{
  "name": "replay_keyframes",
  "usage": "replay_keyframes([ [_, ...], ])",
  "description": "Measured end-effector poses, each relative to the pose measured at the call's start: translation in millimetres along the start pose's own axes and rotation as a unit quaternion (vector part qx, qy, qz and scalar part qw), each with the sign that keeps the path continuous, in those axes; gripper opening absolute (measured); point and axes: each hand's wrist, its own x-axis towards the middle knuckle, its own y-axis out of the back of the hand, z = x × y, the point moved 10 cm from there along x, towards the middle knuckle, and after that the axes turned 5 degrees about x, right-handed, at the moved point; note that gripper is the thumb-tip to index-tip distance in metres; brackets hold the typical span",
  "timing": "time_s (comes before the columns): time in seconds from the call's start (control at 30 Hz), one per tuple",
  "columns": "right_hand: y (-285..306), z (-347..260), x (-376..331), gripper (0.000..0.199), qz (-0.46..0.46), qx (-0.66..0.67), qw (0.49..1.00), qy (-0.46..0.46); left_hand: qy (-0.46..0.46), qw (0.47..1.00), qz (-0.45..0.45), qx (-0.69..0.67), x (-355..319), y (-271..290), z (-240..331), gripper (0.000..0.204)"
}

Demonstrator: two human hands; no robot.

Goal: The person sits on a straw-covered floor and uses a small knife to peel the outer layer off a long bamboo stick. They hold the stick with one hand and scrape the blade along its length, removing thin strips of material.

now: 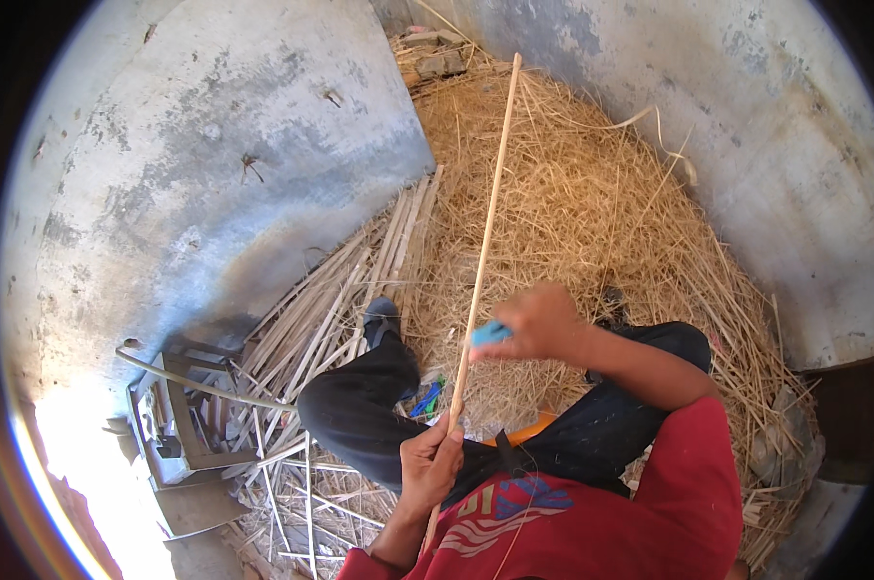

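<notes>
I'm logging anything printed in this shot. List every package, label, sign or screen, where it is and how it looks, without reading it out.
No packages, signs or screens in view.
Printed design on the red shirt: bottom centre, below the left hand; blue and white shapes with stripes.

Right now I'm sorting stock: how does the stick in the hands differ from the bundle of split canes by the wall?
The long stick is single, held up off the ground by both hands; the split canes are many, lying flat, fanned and overlapping. The stick looks rounder, the canes flatter. Both are pale, straight and slender.
</notes>
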Motion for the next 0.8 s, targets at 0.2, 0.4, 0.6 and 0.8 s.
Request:
replay_keyframes([
  [0.2, 3.4, -9.0, -5.9, 0.068, 0.008, 0.001, 1.000, 0.022, -0.024, 0.988, 0.036, 0.151, -0.5, 0.5, 6.4, 0.032],
  [0.4, 4.9, 66.2, 10.8, 0.067, -0.007, -0.025, 0.994, -0.108, -0.067, 0.966, 0.041, 0.245, -6.2, -1.1, 17.0, 0.034],
  [0.6, -2.3, 10.7, -0.5, 0.067, 0.000, -0.008, 1.000, 0.005, -0.117, 0.955, 0.051, 0.267, 2.0, -6.5, 27.6, 0.033],
  [0.8, 1.6, 51.3, 6.3, 0.070, 0.026, -0.017, 0.997, -0.073, -0.069, 0.956, 0.039, 0.283, -5.5, -0.5, 22.7, 0.034],
])
